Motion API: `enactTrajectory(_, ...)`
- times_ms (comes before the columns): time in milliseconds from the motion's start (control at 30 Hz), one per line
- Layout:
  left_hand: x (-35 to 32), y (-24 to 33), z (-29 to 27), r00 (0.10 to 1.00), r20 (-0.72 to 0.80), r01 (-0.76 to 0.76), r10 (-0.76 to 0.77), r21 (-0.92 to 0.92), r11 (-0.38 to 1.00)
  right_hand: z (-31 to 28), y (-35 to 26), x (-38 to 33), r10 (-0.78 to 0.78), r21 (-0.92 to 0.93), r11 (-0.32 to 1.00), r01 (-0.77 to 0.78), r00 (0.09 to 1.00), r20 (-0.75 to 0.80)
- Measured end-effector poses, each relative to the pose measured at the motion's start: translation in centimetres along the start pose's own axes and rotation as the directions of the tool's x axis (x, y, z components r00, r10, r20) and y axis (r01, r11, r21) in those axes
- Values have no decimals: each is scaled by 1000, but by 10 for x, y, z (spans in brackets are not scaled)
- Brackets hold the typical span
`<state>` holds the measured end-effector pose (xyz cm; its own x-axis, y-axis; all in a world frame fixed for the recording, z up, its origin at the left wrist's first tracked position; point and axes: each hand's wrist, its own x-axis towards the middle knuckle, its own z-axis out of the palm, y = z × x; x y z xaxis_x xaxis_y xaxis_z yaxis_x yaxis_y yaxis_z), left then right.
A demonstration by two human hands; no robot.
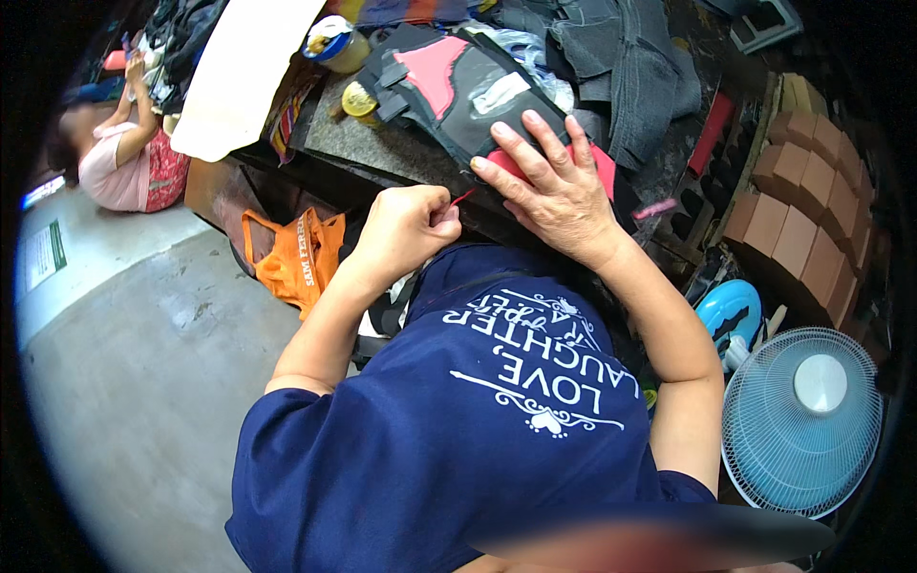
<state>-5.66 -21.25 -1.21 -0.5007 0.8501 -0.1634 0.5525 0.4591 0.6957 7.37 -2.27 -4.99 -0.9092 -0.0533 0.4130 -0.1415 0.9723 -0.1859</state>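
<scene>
My left hand (409,227) is closed just off the workbench edge, its thumb and forefinger pinching a thin red strip (463,198). The strip runs toward a stack of flat black and pink cut pieces (482,84) on the bench. Fingers stretched out, my right hand (559,191) lies on the near end of that stack, over a bright pink-red piece (606,170). A white patch (501,93) shows on the black piece above my fingers. Part of the pink-red piece is hidden beneath my right hand.
A glass jar (344,53) and a yellow-lidded pot (359,101) stand left of the stack. Dark grey cloth (650,86) is heaped behind. An orange garment or bag (298,253) hangs by the bench. Brown boxes (807,210) and a fan (800,425) are at right; another person (119,167) sits far left.
</scene>
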Motion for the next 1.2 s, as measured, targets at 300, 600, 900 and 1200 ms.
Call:
enactTrajectory(300, 27, 24, 0, 975, -175, -168, 134, -195, 966, -7, 1, 0, 14, 160, 987, -15, 1000, 7)
enactTrajectory(600, 54, 37, -11, 964, 68, -260, 258, 16, 966, -34, 63, -1, 366, 965, 72, -251, 907, 208)
enactTrajectory(900, 59, 40, -15, 955, 122, -279, 270, 68, 958, 29, 130, -67, 310, -82, 941, -328, 739, 599)
enactTrajectory(1200, 60, 38, -16, 950, 142, -290, 278, 69, 955, 28, 134, -69, 267, -72, 956, -283, 749, 607)
